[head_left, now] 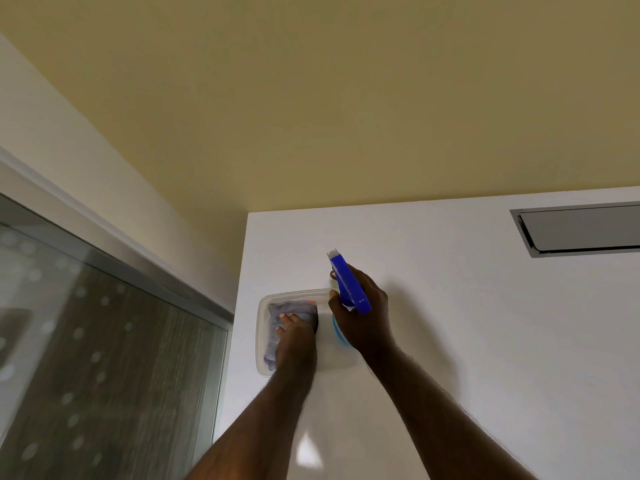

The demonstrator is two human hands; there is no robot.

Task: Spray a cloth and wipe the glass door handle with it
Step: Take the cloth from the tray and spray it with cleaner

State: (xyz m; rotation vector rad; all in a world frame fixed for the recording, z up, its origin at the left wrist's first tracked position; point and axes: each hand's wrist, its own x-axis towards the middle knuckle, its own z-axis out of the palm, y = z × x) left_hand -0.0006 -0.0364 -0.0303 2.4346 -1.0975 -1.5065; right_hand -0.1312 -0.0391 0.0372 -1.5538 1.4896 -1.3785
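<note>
A grey-blue cloth (291,311) lies inside a clear plastic container (265,306) on a white surface. My left hand (294,337) reaches into the container with its fingers closed on the cloth. To the right, my right hand (360,313) grips a spray bottle with a blue trigger head (348,284); its white nozzle points up and away. Most of the bottle body is hidden behind the hand. The glass door handle is not in view.
A frosted, dotted glass panel (86,341) with a metal frame runs along the left. A metal-framed slot (578,228) is set in the white surface (485,341) at the upper right. A yellowish wall (311,98) fills the top.
</note>
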